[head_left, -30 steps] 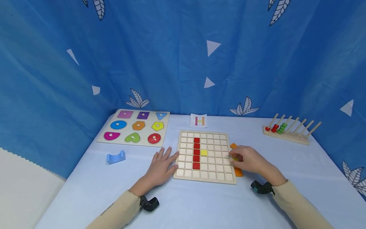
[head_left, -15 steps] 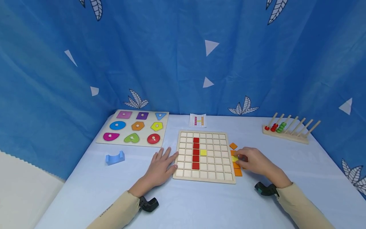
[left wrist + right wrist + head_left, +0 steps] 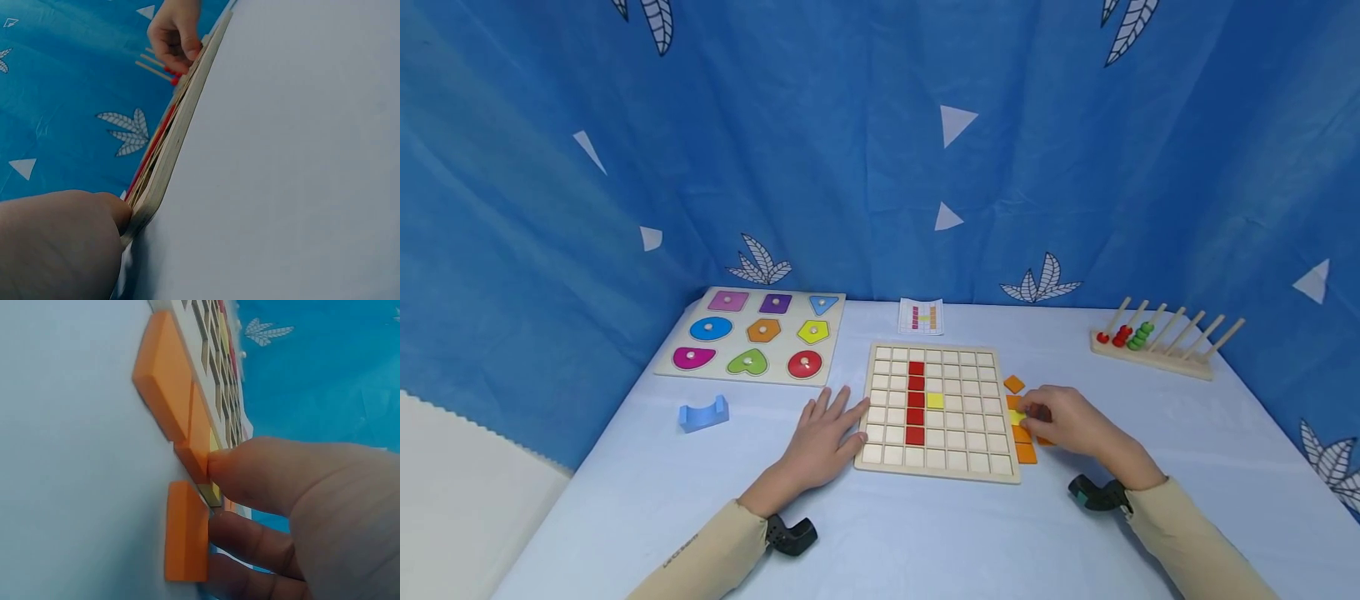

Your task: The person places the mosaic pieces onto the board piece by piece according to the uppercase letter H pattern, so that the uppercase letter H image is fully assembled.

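A wooden grid board (image 3: 955, 460) lies flat on the table, with a column of several red tiles (image 3: 915, 398) and one yellow tile (image 3: 935, 401) in its cells. My left hand (image 3: 815, 446) is spread, its thumb and forefinger touching the board's left edge. Beside the right edge, my right hand (image 3: 1067, 421) pinches another yellow tile (image 3: 211, 495) lying among several orange tiles (image 3: 1026, 453). In the right wrist view the thumb is at this tile, and the forefinger is mostly hidden behind it. The lower fingers are curled near a separate orange tile (image 3: 186, 534).
Behind the board lies a small pattern card (image 3: 921, 317). A shape puzzle (image 3: 790, 333) with knobbed pieces is at the back left, a blue curved block (image 3: 703, 414) in front of it. A wooden peg stand (image 3: 1150, 357) with red and green beads stands back right.
My right hand has shifted a little to the right, away from the board's edge, uncovering more orange tiles and the yellow one. The left hand stays in place.
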`<state>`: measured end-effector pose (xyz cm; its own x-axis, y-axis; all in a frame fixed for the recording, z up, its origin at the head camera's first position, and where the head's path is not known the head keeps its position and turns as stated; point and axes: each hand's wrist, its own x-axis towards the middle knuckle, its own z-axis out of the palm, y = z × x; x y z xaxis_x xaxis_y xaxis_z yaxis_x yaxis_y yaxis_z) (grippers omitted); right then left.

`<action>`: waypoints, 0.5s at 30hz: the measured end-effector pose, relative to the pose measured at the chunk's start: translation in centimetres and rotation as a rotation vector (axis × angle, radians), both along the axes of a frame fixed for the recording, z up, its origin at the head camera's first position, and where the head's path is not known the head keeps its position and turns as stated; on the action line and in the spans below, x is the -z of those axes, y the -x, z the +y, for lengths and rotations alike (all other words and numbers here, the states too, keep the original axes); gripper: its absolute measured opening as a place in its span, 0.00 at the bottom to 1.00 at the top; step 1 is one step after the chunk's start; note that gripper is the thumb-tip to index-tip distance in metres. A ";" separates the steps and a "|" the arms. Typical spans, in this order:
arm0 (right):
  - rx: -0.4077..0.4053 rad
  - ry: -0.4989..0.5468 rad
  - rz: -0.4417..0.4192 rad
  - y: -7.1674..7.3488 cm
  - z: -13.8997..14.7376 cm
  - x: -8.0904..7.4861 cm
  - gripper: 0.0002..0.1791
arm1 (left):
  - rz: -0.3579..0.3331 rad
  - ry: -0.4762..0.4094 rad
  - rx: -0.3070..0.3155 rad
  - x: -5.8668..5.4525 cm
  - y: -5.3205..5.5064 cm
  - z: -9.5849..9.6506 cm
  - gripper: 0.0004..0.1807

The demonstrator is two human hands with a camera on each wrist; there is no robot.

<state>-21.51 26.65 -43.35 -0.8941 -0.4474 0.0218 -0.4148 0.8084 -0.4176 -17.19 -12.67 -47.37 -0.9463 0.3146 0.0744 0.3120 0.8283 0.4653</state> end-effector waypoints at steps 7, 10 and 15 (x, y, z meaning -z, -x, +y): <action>0.029 0.020 -0.045 0.3 -0.2 -0.1 0.11 | -0.009 0.001 -0.004 0.0 0.0 0.1 0.30; 0.045 0.020 -0.051 0.4 -0.3 0.1 0.11 | -0.009 0.008 -0.002 0.0 0.0 0.1 0.30; 0.041 0.023 -0.047 0.5 -0.2 0.4 0.09 | -0.005 0.016 0.000 0.0 0.1 0.1 0.30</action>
